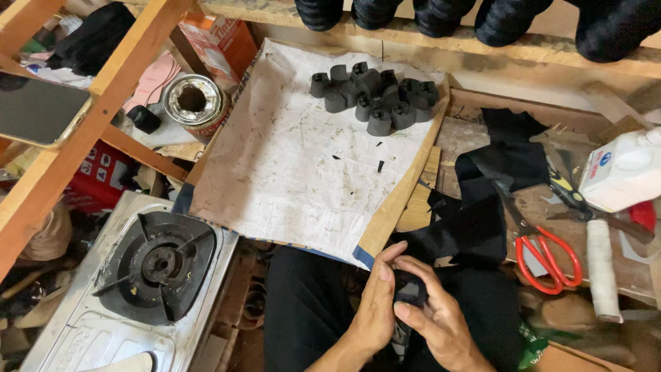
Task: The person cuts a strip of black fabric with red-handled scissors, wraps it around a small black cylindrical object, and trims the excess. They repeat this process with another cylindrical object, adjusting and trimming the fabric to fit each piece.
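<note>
Down over your lap, both hands are pinched on a small black fabric piece [407, 288]: left hand [377, 303] fingers curled over its top, right hand [441, 322] fingertips clamping its side. Soft black cloth [482, 213] drapes just above, red-handled scissors [547, 258] beside it, dark rubbery caps [375, 96] heaped on the paper-covered board [296, 172].

Near the bottom edge, the left hand [377, 303] and the right hand [437, 320] close together around a small black piece [411, 289] held over the person's dark-clad lap. Beyond them lies a paper-covered board [296, 179] with a cluster of dark moulded parts [375, 96] at its far end. A gas burner [162, 265] sits to the left, and red-handled scissors [544, 251], black fabric scraps [489, 186] and a white bottle [623, 172] lie to the right.
</note>
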